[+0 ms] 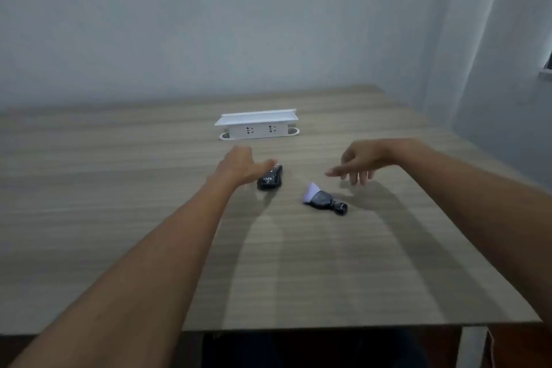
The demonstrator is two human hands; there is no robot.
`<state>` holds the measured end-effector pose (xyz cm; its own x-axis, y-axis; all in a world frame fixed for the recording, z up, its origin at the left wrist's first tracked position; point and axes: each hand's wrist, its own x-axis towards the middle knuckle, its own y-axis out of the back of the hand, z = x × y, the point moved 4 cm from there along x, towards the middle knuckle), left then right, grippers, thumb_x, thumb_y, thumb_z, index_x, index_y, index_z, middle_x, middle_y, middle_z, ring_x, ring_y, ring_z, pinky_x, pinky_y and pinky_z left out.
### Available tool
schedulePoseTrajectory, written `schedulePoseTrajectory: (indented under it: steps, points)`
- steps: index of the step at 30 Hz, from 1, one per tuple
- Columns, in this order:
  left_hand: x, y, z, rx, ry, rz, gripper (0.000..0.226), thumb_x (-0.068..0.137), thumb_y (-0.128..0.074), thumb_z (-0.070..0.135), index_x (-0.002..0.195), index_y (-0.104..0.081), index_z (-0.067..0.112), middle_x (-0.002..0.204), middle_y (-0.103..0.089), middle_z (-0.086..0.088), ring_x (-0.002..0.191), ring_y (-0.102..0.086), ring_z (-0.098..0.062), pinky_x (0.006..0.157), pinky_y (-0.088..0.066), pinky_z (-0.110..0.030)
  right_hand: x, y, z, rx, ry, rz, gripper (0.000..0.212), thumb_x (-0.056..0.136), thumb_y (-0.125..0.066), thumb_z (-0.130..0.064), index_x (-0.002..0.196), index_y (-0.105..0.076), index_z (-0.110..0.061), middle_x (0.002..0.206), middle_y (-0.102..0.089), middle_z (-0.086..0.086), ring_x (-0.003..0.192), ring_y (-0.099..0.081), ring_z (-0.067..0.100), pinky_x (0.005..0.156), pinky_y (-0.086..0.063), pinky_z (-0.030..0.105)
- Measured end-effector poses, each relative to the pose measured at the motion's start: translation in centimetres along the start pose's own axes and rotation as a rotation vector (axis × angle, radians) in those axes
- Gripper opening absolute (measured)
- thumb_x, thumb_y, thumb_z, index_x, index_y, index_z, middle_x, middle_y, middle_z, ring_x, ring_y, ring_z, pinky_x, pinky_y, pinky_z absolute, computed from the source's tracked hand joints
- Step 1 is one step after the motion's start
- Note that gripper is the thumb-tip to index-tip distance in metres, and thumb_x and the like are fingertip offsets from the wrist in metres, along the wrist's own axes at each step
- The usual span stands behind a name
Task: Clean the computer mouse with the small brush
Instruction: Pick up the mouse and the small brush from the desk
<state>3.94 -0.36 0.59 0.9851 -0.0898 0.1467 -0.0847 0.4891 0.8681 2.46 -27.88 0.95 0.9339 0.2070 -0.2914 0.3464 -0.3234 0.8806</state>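
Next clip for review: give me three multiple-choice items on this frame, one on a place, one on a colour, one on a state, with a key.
1. Where does the white power strip sit?
A. beyond the mouse
B. at the table's near edge
C. under the right hand

2. What colour are the bristles of the small brush?
A. red
B. white
C. green

3. What is the right hand doing?
A. gripping the brush
B. pressing the power strip
C. hovering open, holding nothing

Key: A, it lies farther back than the computer mouse; B, the pale tuft shows; C, the brush lies alone on the table.
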Motion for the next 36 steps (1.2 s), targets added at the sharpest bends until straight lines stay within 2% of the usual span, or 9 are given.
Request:
schedulePoseTrajectory:
  steps: [4, 5, 6, 7, 8, 13, 25, 32, 36]
  points:
    - [-1.1, -1.1, 0.2, 0.000, 0.012, -0.011, 0.060, 0.082, -0.072, 0.057, 0.070, -0.057, 0.000, 0.077, -0.050, -0.018, 0.078, -0.056, -0.033, 0.062, -0.035, -0.033, -0.4, -1.6, 0.8, 0.037, -0.054, -0.101, 0.080, 0.052, -0.074, -0.085, 0.088, -0.078, -0.014, 0.083, -0.081, 0.002, 0.069, -0.075, 0.016, 0.063, -0.056, 0.026]
    - [-1.1, -1.5, 0.2, -0.005, 0.014, -0.003, 0.060, 0.081, -0.073, 0.056, 0.067, -0.055, 0.000, 0.077, -0.048, -0.026, 0.075, -0.054, -0.036, 0.059, -0.032, -0.032, -0.4, -2.0, 0.7, 0.050, -0.059, -0.126, 0.078, 0.049, -0.077, -0.084, 0.086, -0.078, -0.015, 0.084, -0.081, 0.003, 0.070, -0.074, 0.017, 0.064, -0.056, 0.026]
    - [-1.3, -1.8, 0.2, -0.001, 0.019, -0.006, 0.062, 0.080, -0.075, 0.055, 0.068, -0.056, -0.003, 0.114, -0.057, -0.039, 0.076, -0.056, -0.040, 0.057, -0.033, -0.035, -0.3, -2.4, 0.6, 0.075, -0.065, -0.138, 0.074, 0.048, -0.081, -0.081, 0.084, -0.076, -0.016, 0.084, -0.081, 0.004, 0.070, -0.073, 0.018, 0.065, -0.057, 0.027]
    - [-1.2, -2.2, 0.1, -0.005, 0.012, -0.005, 0.063, 0.080, -0.075, 0.054, 0.072, -0.059, -0.006, 0.080, -0.040, -0.008, 0.082, -0.060, -0.042, 0.059, -0.040, -0.039, -0.2, -2.7, 0.5, 0.089, -0.072, -0.149, 0.070, 0.049, -0.084, -0.077, 0.083, -0.075, -0.017, 0.083, -0.080, 0.004, 0.070, -0.072, 0.018, 0.064, -0.058, 0.027]
    - [-1.2, -2.4, 0.0, -0.001, 0.034, -0.002, 0.065, 0.080, -0.075, 0.054, 0.080, -0.063, -0.009, 0.096, -0.064, -0.035, 0.091, -0.064, -0.043, 0.068, -0.048, -0.043, -0.1, -3.0, 0.4, 0.105, -0.073, -0.170, 0.067, 0.049, -0.086, -0.074, 0.081, -0.073, -0.017, 0.081, -0.078, 0.005, 0.069, -0.071, 0.019, 0.063, -0.058, 0.027]
    - [-0.8, -4.2, -0.5, -0.035, 0.080, -0.007, 0.074, 0.081, -0.072, 0.057, 0.099, -0.067, -0.014, 0.117, -0.068, -0.031, 0.112, -0.064, -0.041, 0.090, -0.052, -0.042, 0.1, -4.0, -0.8, 0.143, -0.077, -0.226, 0.044, 0.053, -0.093, -0.059, 0.065, -0.075, -0.021, 0.070, -0.072, 0.000, 0.065, -0.066, 0.017, 0.060, -0.057, 0.027]
    - [0.3, -5.3, -1.2, -0.121, 0.108, 0.019, 0.063, 0.081, -0.075, 0.049, 0.105, -0.067, -0.008, 0.121, -0.065, -0.027, 0.115, -0.061, -0.040, 0.093, -0.050, -0.041, 0.6, -2.9, 0.3, 0.245, -0.044, -0.176, 0.032, 0.073, -0.089, -0.031, 0.092, -0.080, -0.007, 0.091, -0.078, 0.007, 0.084, -0.071, 0.018, 0.075, -0.060, 0.028]
    - [-0.2, -4.9, -1.6, -0.251, 0.046, 0.032, 0.047, 0.079, -0.080, 0.036, 0.087, -0.072, -0.010, 0.077, -0.062, -0.014, 0.076, -0.056, -0.026, 0.066, -0.042, -0.035, 2.4, -1.9, -0.1, 0.307, 0.034, 0.016, 0.018, 0.093, -0.073, -0.022, 0.085, -0.073, -0.006, 0.078, -0.075, 0.006, 0.065, -0.073, 0.018, 0.059, -0.059, 0.026]
    - [-0.1, -4.8, -1.8, -0.248, -0.010, 0.007, 0.043, 0.079, -0.081, 0.035, 0.094, -0.074, -0.005, 0.093, -0.073, -0.023, 0.086, -0.065, -0.034, 0.079, -0.053, -0.044, 3.2, -1.5, -1.4, 0.252, 0.142, 0.160, 0.017, 0.098, -0.064, -0.016, 0.090, -0.072, -0.004, 0.082, -0.071, 0.011, 0.062, -0.067, 0.018, 0.056, -0.056, 0.024]
